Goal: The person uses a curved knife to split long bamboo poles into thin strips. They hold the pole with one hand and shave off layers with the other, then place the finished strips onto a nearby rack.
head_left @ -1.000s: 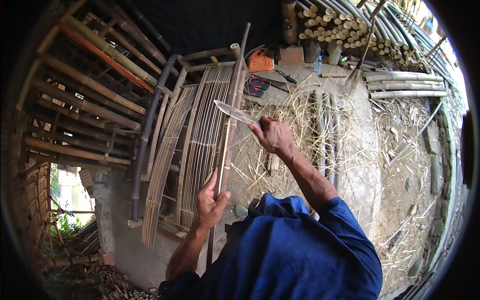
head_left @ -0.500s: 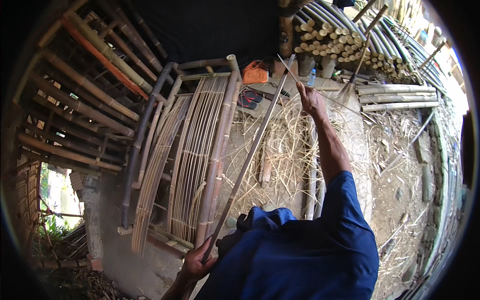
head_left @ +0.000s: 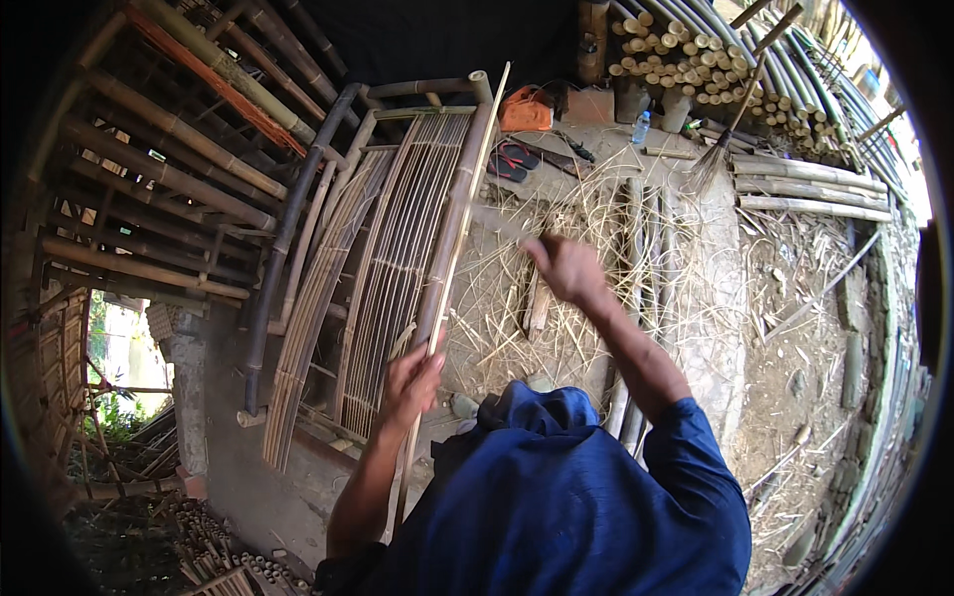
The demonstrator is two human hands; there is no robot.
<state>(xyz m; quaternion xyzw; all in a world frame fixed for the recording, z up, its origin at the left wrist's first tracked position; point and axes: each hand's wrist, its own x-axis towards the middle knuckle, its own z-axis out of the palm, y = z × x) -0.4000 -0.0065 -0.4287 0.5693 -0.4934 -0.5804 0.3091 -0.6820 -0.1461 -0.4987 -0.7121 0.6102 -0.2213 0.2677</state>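
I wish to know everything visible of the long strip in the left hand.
The strip is long, narrow, pale and nearly straight, apparently bamboo. The left hand grips its lower part; the upper end points away from the person, leaning right. Whether it touches the slatted frame or the blurred knife blade beside it is unclear. Its lower stretch reaches the blue shirt.

Blurred knife blade [head_left: 497,223], handle hidden in right fingers [head_left: 554,241], top-cropped pole stack [head_left: 686,48]

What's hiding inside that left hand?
A long, thin strip runs through the left hand, showing above and below it in the picture. The hand covers the gripped bit, so that part can't be seen.
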